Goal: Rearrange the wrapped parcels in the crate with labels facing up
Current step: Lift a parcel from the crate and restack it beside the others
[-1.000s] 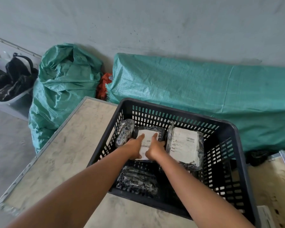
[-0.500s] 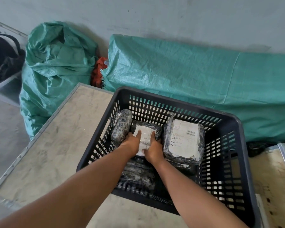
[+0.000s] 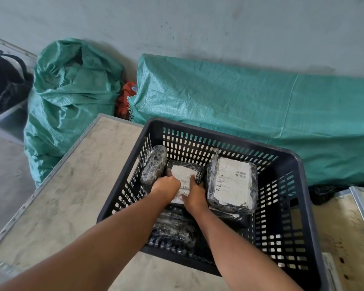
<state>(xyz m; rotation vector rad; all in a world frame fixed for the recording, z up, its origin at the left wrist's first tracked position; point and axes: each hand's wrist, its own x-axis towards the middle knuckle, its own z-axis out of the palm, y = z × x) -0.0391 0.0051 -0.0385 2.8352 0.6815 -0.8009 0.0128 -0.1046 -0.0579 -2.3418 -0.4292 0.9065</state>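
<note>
A black slotted crate (image 3: 223,135) stands on a worn tabletop. Inside, my left hand (image 3: 166,185) and my right hand (image 3: 194,195) both grip a small black-wrapped parcel (image 3: 185,172) whose white label faces up, in the crate's middle. To its right lies a larger parcel (image 3: 232,183) with its white label up. A narrow parcel (image 3: 153,164) leans on its side against the crate's left wall, no label showing. Another dark wrapped parcel (image 3: 173,232) lies at the near side under my forearms, partly hidden.
The table (image 3: 76,192) has a metal-edged rim and stretches left of the crate. Behind it are a stuffed green sack (image 3: 72,95), a long green tarp-covered bundle (image 3: 250,106) and red cloth (image 3: 125,97). A black bag (image 3: 6,80) sits far left.
Both hands stay on the small labelled parcel, sliding slightly nearer over its label. The view has shifted a little; the other parcels have not moved.
</note>
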